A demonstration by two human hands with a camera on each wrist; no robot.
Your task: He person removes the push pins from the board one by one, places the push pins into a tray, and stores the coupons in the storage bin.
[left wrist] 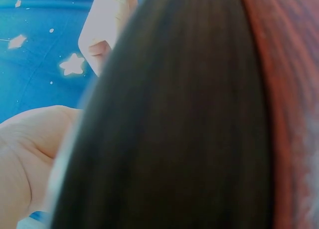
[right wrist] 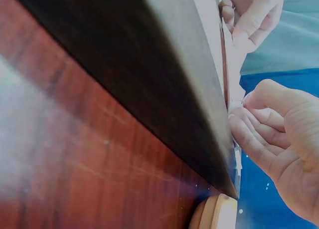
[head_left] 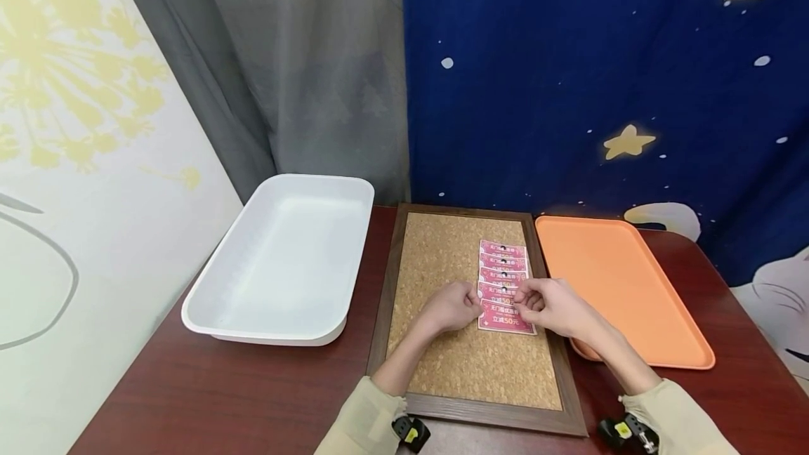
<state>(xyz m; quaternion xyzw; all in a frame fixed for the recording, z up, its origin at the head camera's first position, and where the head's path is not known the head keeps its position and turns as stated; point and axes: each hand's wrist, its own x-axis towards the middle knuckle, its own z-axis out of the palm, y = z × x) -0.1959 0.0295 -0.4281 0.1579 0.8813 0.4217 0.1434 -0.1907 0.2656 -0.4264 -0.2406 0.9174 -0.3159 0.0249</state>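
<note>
Several pink coupons [head_left: 503,276] overlap in a column on the right side of a framed cork board [head_left: 442,251], with dark pins [head_left: 503,274] through the upper ones. My left hand [head_left: 450,307] pinches the left edge of the lowest coupon [head_left: 508,321]. Over that coupon's upper right part, my right hand [head_left: 556,306] has thumb and forefinger together on what looks like a small pin [right wrist: 242,104], mostly hidden by the fingertips. In the left wrist view, the board's dark frame [left wrist: 169,114] hides most of the left hand [left wrist: 30,154].
A deep white tub [head_left: 284,265] stands left of the board. To the right lies a flat orange tray [head_left: 619,279], partly under the right forearm. All rest on a reddish-brown table [head_left: 253,392], with grey and blue curtains behind.
</note>
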